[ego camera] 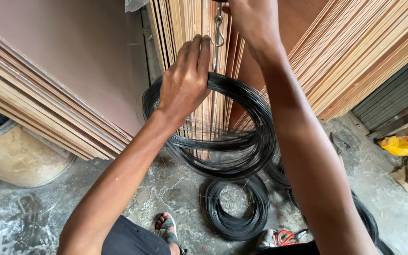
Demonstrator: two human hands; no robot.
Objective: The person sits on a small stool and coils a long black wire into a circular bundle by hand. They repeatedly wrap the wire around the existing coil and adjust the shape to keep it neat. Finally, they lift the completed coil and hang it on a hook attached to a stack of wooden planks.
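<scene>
My left hand (185,78) grips the top of a big coil of thin black wire (256,141) and holds it up in the air. A metal hook (218,35) hangs right above the coil's top, beside my left fingers. My right hand (253,21) is raised at the top edge of the view, closed around whatever the hook hangs from; that thing is cut off by the frame. A smaller coil of black wire (237,222) lies flat on the concrete floor under the held coil. More black wire (367,219) lies behind my right arm.
Stacks of plywood sheets lean on the left (48,113), middle (185,23) and right (355,56). Red-handled pliers (286,237) lie on the floor by my sandalled foot (166,226). A round drum (15,156) stands at the left; a yellow bag (401,145) at the right.
</scene>
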